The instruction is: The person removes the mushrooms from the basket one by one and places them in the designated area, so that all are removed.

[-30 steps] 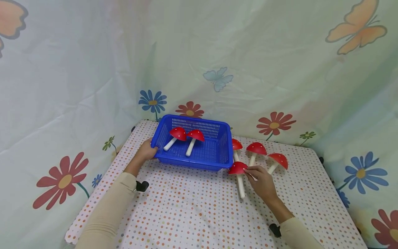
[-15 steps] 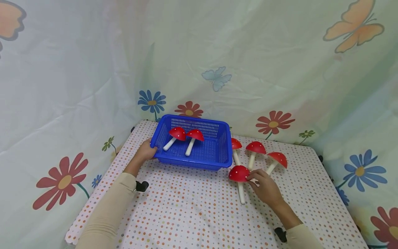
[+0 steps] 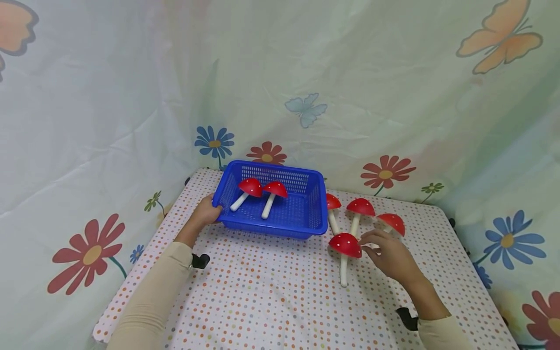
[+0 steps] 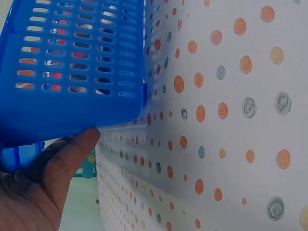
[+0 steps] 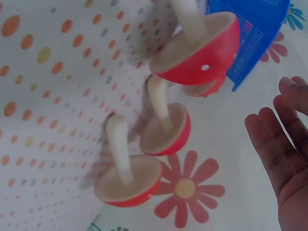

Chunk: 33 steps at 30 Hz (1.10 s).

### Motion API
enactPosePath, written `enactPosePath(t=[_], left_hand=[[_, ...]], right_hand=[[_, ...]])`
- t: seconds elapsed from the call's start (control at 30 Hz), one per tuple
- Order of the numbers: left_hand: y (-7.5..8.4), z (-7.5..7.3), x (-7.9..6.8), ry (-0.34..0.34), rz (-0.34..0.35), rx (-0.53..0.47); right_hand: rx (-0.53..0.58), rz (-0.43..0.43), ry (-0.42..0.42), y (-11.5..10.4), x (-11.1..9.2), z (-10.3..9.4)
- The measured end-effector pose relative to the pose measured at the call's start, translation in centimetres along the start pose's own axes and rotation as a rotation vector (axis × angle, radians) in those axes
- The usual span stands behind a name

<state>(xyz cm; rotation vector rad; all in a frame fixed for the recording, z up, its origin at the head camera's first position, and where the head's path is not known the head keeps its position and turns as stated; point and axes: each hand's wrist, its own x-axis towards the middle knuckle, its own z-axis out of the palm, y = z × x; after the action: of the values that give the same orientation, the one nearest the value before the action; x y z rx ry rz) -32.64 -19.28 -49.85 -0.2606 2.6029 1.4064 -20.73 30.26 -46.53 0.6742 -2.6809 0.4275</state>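
My left hand (image 3: 206,211) grips the near left corner of a blue plastic basket (image 3: 262,230); in the left wrist view the thumb (image 4: 72,156) lies against its wall, other fingers partly hidden. Inside the basket lie two red-capped toy mushrooms with white stems, a left one (image 3: 251,186) and a right one (image 3: 275,189). My right hand (image 3: 391,255) is beside the cap of a toy mushroom (image 3: 345,245) lying on the table, nearest me. In the right wrist view its fingers (image 5: 269,139) are loosely extended, apart from that mushroom (image 5: 207,53).
Behind the near mushroom lie three more: one by the basket's right side (image 3: 333,201), a middle one (image 3: 360,206) and a right one (image 3: 392,222), partly behind my right hand. A dotted cloth covers the table (image 3: 262,301). A flowered curtain (image 3: 258,73) hangs behind it.
The near mushroom has come toward me and slightly right, away from the basket, and my right hand has let go of it and drawn back right. The left hand and basket stay put.
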Motion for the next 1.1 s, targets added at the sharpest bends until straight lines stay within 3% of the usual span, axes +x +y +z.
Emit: enactPosePath(t=[0.27, 0.57, 0.67, 0.9, 0.97, 1.1], left_hand=[[0.0, -0.5, -0.2, -0.001, -0.009, -0.004], [-0.3, -0.4, -0.3, 0.006, 0.016, 0.004], [-0.3, -0.2, -0.3, 0.004, 0.017, 0.000], [-0.3, 0.1, -0.1, -0.001, 0.013, -0.012], [-0.2, 0.1, 0.0, 0.001, 0.016, -0.009], [-0.2, 0.1, 0.2, 0.010, 0.025, 0.001]], right_hand=[[0.044, -0.014, 0.045, -2.1, 3.3, 0.1], [0.384, 0.031, 0.174, -6.9, 10.3, 3.9], [0.529, 0.159, 0.147, -8.2, 12.9, 5.6], [1.099, 0.588, 0.009, -9.5, 17.8, 9.9], [1.165, 0.668, 0.004, -9.5, 18.6, 11.0], [1.195, 0.779, 0.030, -9.6, 19.6, 12.6]])
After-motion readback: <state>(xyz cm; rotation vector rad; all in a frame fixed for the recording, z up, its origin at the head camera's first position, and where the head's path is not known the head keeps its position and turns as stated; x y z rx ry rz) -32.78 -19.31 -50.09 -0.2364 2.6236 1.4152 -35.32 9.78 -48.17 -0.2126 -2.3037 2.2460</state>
